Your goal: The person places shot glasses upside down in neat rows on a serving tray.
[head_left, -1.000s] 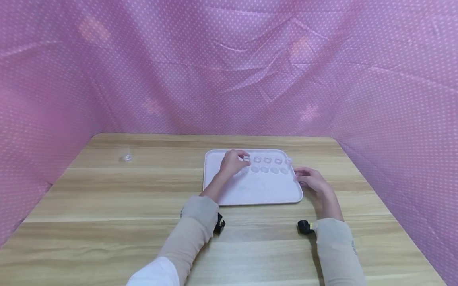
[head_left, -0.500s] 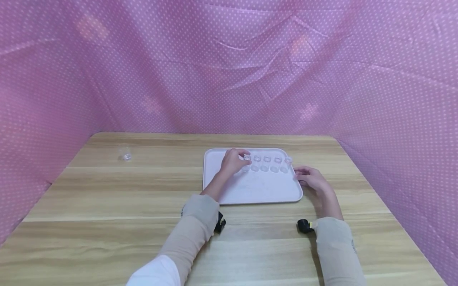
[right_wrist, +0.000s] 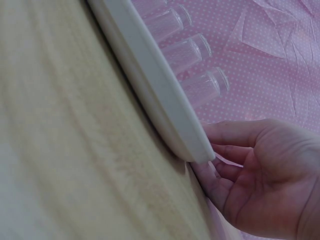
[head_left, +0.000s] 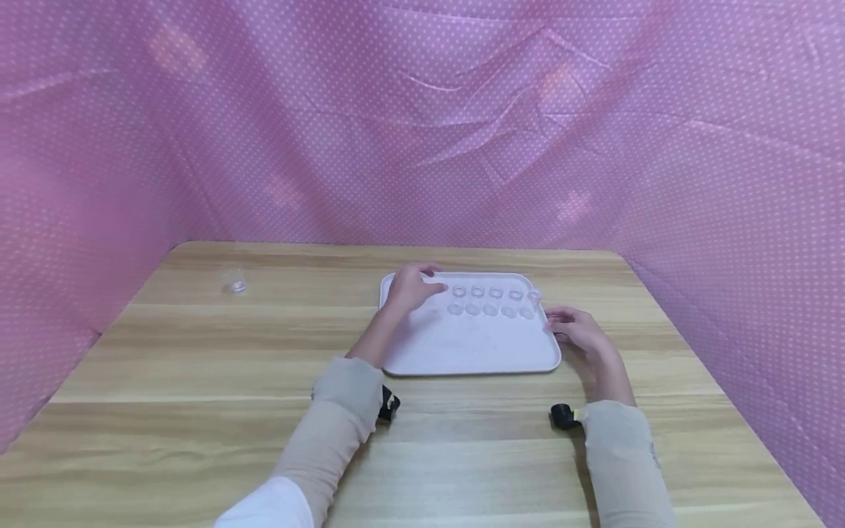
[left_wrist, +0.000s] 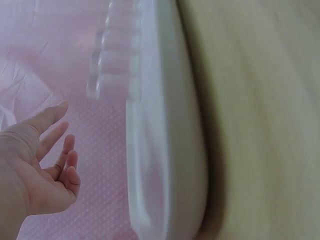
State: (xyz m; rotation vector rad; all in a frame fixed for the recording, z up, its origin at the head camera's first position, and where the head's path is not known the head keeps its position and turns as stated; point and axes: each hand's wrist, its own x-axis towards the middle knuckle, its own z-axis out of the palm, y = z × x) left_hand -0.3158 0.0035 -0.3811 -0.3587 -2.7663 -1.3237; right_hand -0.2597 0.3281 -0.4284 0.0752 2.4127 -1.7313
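Observation:
Several small clear glasses (head_left: 495, 301) stand in a row on a white tray (head_left: 475, 348). I cannot tell which end of them is up. My left hand (head_left: 411, 290) hovers over the tray's left part, just left of the row, apart from the glasses. In the left wrist view its fingers (left_wrist: 47, 116) are spread and relaxed with nothing between them. My right hand (head_left: 577, 330) holds the tray's right edge. The right wrist view shows the rim pinched between thumb and fingers, near the end glass (right_wrist: 205, 87).
Another clear glass (head_left: 236, 283) stands alone on the wooden table (head_left: 198, 381) at the far left. A pink dotted cloth (head_left: 422, 147) hangs behind the table and along both sides.
My left hand has let go of the leftmost glass in the row and moved left, away from it. The right hand stays at the tray's edge.

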